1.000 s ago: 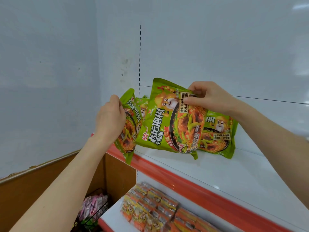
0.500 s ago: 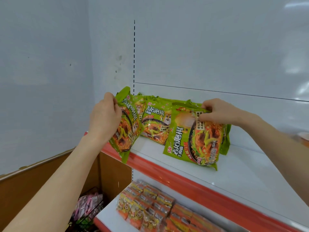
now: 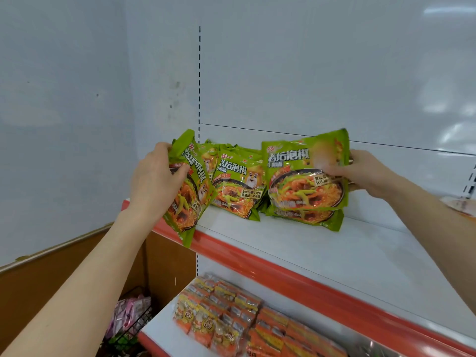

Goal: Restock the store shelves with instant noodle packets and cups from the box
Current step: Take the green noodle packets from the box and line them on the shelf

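Green instant noodle packets stand on the white upper shelf (image 3: 347, 256) with its red front strip. My left hand (image 3: 157, 181) grips one packet (image 3: 190, 197) at the shelf's left end; its lower edge hangs over the red strip. My right hand (image 3: 365, 173) pinches the right edge of another packet (image 3: 306, 184), held upright in front of a packet behind it. Between them a third packet (image 3: 237, 184) leans against the back panel with more packets behind it. No box is in view.
The lower shelf holds rows of orange and yellow packets (image 3: 226, 318). A black wire basket (image 3: 128, 328) with pink packs stands at the bottom left by a brown wooden panel (image 3: 51, 276). An orange-rimmed item (image 3: 461, 202) sits at the far right of the upper shelf.
My right hand has carried its packet to the right and turned it upright in front of the right-hand packet. My left hand has kept its hold on the left packet.
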Demonstrator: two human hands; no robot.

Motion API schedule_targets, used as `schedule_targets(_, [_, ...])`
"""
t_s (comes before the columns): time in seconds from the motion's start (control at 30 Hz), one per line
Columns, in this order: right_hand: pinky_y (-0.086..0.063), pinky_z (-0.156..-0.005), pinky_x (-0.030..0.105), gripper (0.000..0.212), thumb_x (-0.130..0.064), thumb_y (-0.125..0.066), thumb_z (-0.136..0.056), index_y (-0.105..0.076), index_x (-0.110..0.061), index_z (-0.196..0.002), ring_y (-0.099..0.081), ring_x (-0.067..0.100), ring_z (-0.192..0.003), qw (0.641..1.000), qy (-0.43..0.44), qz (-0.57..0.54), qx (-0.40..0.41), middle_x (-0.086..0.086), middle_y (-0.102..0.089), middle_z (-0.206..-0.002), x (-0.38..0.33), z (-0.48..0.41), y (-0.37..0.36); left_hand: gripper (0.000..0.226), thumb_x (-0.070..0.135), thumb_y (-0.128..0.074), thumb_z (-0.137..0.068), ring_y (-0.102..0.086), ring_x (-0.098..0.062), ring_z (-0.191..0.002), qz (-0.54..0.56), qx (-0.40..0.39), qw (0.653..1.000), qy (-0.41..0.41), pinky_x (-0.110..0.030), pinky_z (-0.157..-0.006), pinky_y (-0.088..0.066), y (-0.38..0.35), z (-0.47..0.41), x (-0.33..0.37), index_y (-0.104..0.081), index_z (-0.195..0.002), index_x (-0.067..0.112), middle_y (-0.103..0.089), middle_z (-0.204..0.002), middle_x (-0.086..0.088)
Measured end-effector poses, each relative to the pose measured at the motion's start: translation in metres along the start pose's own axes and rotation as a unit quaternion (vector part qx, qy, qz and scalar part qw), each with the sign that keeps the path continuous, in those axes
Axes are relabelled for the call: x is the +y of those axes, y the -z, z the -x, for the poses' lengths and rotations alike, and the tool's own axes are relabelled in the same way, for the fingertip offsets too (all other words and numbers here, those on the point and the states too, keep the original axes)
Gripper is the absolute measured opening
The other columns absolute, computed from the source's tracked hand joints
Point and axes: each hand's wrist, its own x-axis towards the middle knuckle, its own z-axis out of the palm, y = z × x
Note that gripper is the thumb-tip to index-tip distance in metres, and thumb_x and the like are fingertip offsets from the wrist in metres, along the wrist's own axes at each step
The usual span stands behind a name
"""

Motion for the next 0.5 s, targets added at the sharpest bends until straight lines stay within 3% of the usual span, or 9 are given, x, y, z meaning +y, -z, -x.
schedule_targets(0.13, [-0.053,-0.082,0.052,0.02,-0.02,-0.067,-0.082,-0.06,-0.012,-0.099,-0.062,0.033,-0.096,0.997,-0.015,-0.018,0.071,0.017,-0.064,-0.104,0.021,0.001,-0.015,0.044,0.025,-0.059,-0.088,-0.056,-0.032,-0.097,-0.001,0.002,1.0,-0.002,-0.033,-0.071,-0.036,0.001,0.001,0.001,-0.045,-0.125,0.004,-0.061,-0.11,-0.016])
schedule_targets(0.27, [-0.055,-0.078,0.053,0.035,-0.022,-0.069,-0.081,-0.06,0.005,-0.102,-0.062,0.04,-0.099,0.996,-0.056,0.022,0.061,0.027,-0.064,-0.106,0.04,0.0,-0.028,0.043,0.025,-0.058,-0.089,-0.056,-0.03,-0.094,0.001,0.006,1.0,-0.005,-0.033,-0.069,-0.037,0.002,0.001,0.0,-0.046,-0.124,0.003,-0.061,-0.107,-0.016])
schedule_targets(0.4, [-0.055,-0.057,0.037,0.041,-0.023,-0.068,-0.082,-0.056,0.007,-0.109,-0.062,0.032,-0.091,0.995,-0.082,0.03,0.057,0.025,-0.062,-0.111,0.056,-0.003,-0.036,0.042,0.025,-0.058,-0.089,-0.056,-0.03,-0.095,0.007,0.004,1.0,-0.009,-0.033,-0.069,-0.037,0.002,0.002,0.0,-0.046,-0.123,0.003,-0.061,-0.107,-0.016])
schedule_targets(0.5, [-0.051,-0.055,0.031,0.035,-0.019,-0.065,-0.084,-0.058,0.006,-0.108,-0.059,0.028,-0.088,0.994,-0.087,0.009,0.063,0.023,-0.063,-0.11,0.057,-0.005,-0.037,0.042,0.025,-0.057,-0.089,-0.056,-0.031,-0.097,0.006,0.002,1.0,-0.009,-0.033,-0.071,-0.037,0.001,0.0,-0.002,-0.046,-0.124,0.003,-0.061,-0.109,-0.016])
